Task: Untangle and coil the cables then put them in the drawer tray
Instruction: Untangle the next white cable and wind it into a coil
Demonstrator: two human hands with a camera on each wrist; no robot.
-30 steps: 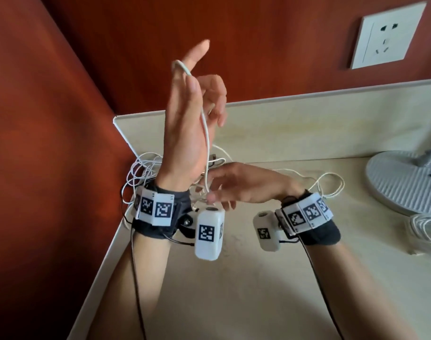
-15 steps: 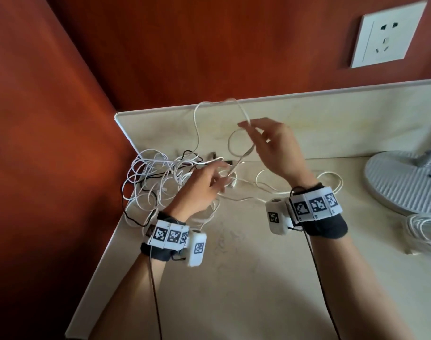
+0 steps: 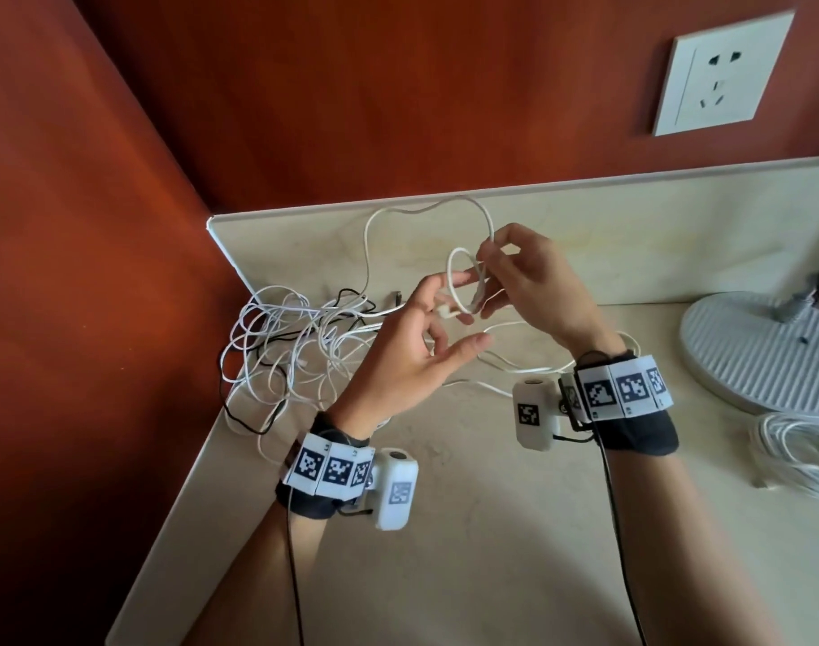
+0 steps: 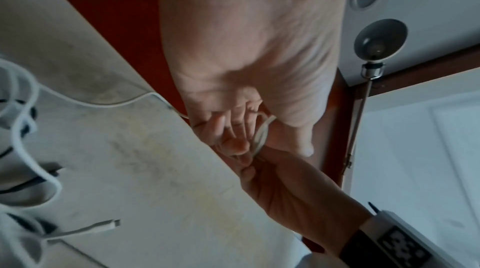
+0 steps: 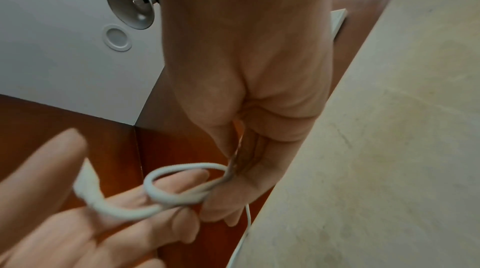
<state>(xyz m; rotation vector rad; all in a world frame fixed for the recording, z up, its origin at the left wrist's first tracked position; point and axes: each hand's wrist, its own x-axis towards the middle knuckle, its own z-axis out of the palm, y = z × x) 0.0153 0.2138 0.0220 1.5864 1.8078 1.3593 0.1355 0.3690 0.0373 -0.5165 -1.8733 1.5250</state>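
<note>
A tangle of white cables (image 3: pixel 296 347) with a black cable (image 3: pixel 240 414) through it lies in the counter's back left corner. One white cable (image 3: pixel 412 212) rises out of it in a tall arc to my hands. My right hand (image 3: pixel 487 268) pinches this cable where it forms a small loop (image 3: pixel 461 291). My left hand (image 3: pixel 438 328) is palm up just below, fingers spread and nearly straight. In the right wrist view the small loop (image 5: pixel 176 186) sits round a left finger, and the cable's plug end (image 5: pixel 84 182) lies across the left fingers.
A round white lamp base (image 3: pixel 762 356) stands at the right, with a coiled white cable (image 3: pixel 799 454) in front of it. A wall socket (image 3: pixel 724 72) is above. Red-brown walls close the left and back. The beige counter (image 3: pixel 468 529) stretches toward me.
My left hand came down from high up to the tangle, then rose to meet the right hand. The right hand lifted the cable and now holds a small loop over the left fingers.
</note>
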